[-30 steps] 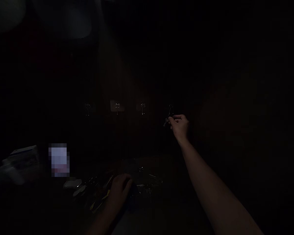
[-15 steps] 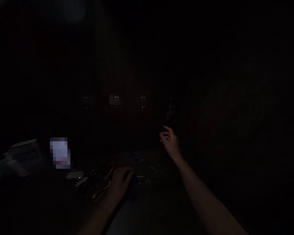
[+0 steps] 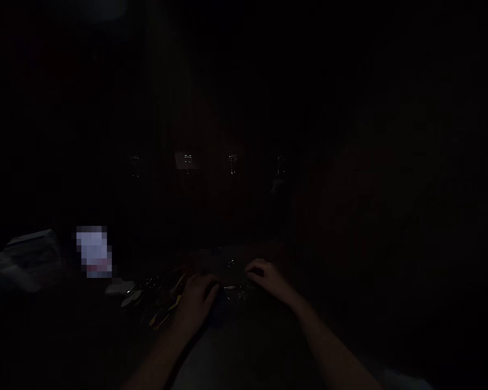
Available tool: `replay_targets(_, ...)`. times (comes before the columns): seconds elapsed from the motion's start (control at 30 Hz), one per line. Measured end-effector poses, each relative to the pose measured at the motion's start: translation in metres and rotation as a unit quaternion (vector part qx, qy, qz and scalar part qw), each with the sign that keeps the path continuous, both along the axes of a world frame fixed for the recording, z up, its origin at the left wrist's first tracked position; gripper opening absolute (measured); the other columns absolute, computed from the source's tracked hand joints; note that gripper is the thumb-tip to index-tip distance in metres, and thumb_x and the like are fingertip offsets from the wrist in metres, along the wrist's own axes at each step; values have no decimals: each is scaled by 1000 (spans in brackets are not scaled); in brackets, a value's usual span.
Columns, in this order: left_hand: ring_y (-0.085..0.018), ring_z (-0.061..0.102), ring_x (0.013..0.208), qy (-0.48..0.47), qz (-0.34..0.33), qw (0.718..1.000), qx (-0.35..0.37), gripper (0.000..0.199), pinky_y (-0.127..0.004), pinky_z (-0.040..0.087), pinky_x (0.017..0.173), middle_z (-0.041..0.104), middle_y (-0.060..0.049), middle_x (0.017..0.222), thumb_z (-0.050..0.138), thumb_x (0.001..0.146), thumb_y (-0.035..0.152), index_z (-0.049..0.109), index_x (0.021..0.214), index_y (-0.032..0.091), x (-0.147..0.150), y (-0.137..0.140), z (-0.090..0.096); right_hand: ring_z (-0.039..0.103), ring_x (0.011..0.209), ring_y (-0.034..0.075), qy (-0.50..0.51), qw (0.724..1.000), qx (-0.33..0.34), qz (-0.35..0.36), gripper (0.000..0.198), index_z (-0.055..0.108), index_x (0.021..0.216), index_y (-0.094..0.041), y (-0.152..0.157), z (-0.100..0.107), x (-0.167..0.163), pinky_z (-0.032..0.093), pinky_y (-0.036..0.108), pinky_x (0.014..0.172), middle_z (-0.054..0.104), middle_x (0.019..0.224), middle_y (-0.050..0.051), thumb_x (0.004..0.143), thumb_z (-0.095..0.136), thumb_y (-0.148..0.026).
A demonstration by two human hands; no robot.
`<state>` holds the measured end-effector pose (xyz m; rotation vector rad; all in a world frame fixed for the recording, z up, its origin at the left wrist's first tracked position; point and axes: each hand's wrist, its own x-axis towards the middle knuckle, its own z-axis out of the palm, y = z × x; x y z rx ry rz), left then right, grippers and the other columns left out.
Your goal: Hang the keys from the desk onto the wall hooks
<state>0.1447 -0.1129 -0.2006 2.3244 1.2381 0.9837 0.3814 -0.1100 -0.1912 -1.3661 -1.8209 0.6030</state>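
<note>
The scene is very dark. My left hand [image 3: 198, 298] is low over the work surface, its fingers curled down and thumb close to them; whatever they grip is hidden. To its right, my right hand [image 3: 268, 277] has thumb and fingertips drawn together in a pinch, and I cannot make out anything in them. Small shiny metal pieces [image 3: 238, 292] lie between the two hands, with another glinting piece [image 3: 231, 262] farther back. Beside my left hand is a jumble of tools [image 3: 165, 312], some with yellow parts.
A pale flat object [image 3: 120, 287] lies left of the tools. Beyond it are a bright pixelated rectangle [image 3: 93, 252] and a dim box-like or bag-like shape [image 3: 32, 257]. Metal clips or hooks [image 3: 232, 162] line the dark backdrop, one at a pale card [image 3: 183, 161].
My right hand has come down and slightly left, from in front of the backdrop to beside the small metal pieces. My left hand has stayed nearly in place. The view has shifted slightly.
</note>
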Motion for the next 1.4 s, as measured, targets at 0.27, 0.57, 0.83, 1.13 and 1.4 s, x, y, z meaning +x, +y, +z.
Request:
replay_targets(0.27, -24, 59, 97, 53, -29, 998, 31, 17, -46, 38, 94, 68, -2, 97, 52, 83, 27, 59, 98, 26, -1, -5, 1, 57, 91, 19, -83, 996, 29, -8, 13, 68, 86, -22, -3, -7, -8, 37, 39, 91, 66, 94, 4, 77, 59, -19)
replay_targets(0.57, -24, 57, 101, 55, -1, 997, 48, 28, -49, 38, 94, 67, -3, 104, 48, 84, 18, 56, 109, 27, -8, 2, -5, 54, 92, 19, -129, 991, 36, -3, 10, 61, 77, -22, -4, -8, -8, 38, 37, 85, 63, 95, 2, 82, 52, -21)
replay_targets(0.83, -22, 58, 100, -17, -2, 993, 117, 28, -45, 40, 93, 66, -3, 105, 45, 85, 15, 55, 109, 25, -7, 2, -4, 58, 72, 15, 10, 998, 35, -48, 11, 58, 80, -21, -8, 8, -22, 44, 26, 64, 62, 79, 0, 83, 50, -27)
replay_targets(1.13, -21, 60, 88, -44, -6, 996, 75, 17, -39, 43, 83, 68, -3, 89, 51, 86, 33, 64, 92, 23, 7, -6, 6, 60, 76, 15, 2, 992, 113, 52, 12, 60, 80, -22, -17, 9, -54, 44, 27, 73, 64, 80, 1, 86, 51, -27)
replay_targets(1.4, -19, 64, 84, -150, 37, 986, -70, 21, -31, 47, 78, 71, 0, 84, 53, 83, 38, 66, 82, 23, 10, -5, 8, 62, 84, 16, 55, 995, 75, 30, 13, 63, 87, -22, -16, 10, -59, 45, 28, 77, 68, 87, 2, 84, 50, -25)
